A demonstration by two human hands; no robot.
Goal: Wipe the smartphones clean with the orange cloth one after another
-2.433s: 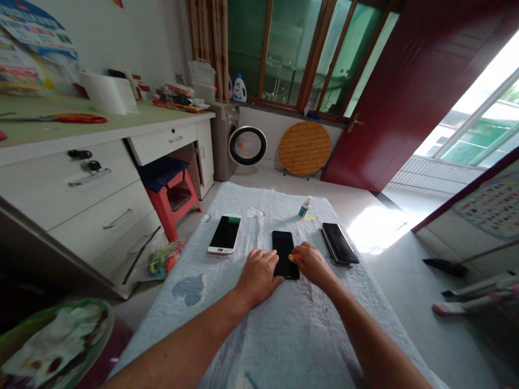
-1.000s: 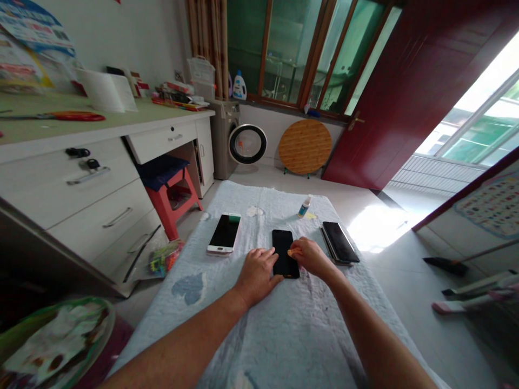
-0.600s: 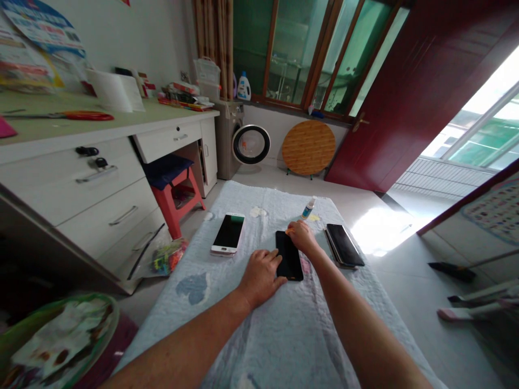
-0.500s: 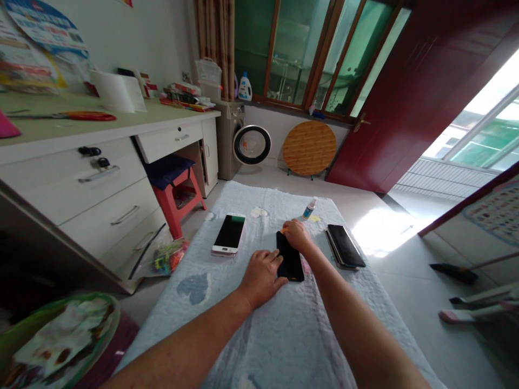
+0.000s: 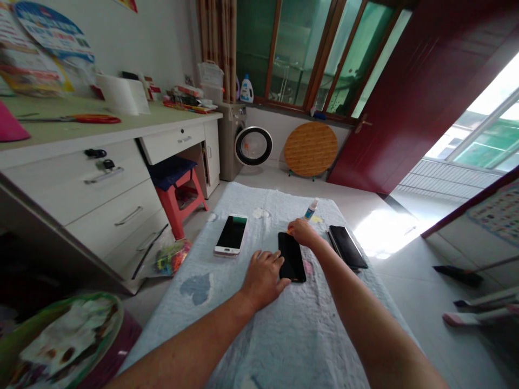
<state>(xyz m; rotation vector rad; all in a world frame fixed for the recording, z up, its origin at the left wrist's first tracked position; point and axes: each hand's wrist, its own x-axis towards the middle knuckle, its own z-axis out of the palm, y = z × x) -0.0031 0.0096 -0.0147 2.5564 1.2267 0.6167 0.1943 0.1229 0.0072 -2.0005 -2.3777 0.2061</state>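
Observation:
On the cloth-covered table lies a black smartphone (image 5: 292, 265), screen up. My left hand (image 5: 264, 274) rests at its left edge, fingers spread, with fingertips and thumb touching the phone. At the phone's top end, my right hand (image 5: 302, 232) is closed on a small orange thing (image 5: 290, 230), mostly hidden by the fingers; its kind cannot be made out. A small spray bottle (image 5: 311, 209) with a blue label stands just beyond this hand. To the left lies a white-framed smartphone (image 5: 231, 235). Stacked dark phones (image 5: 347, 247) lie on the right.
A pale blue patterned cloth (image 5: 227, 319) covers the table. Left are a desk with drawers (image 5: 117, 183), a red stool (image 5: 174, 210) and a filled bin (image 5: 117, 319). Behind stand a washing machine with its round door open (image 5: 253, 146) and a round wooden tabletop (image 5: 310, 148).
My right hand has shifted slightly right and up, off the phone's top left corner. The left hand stays at the phone's left edge. The camera view has moved a little.

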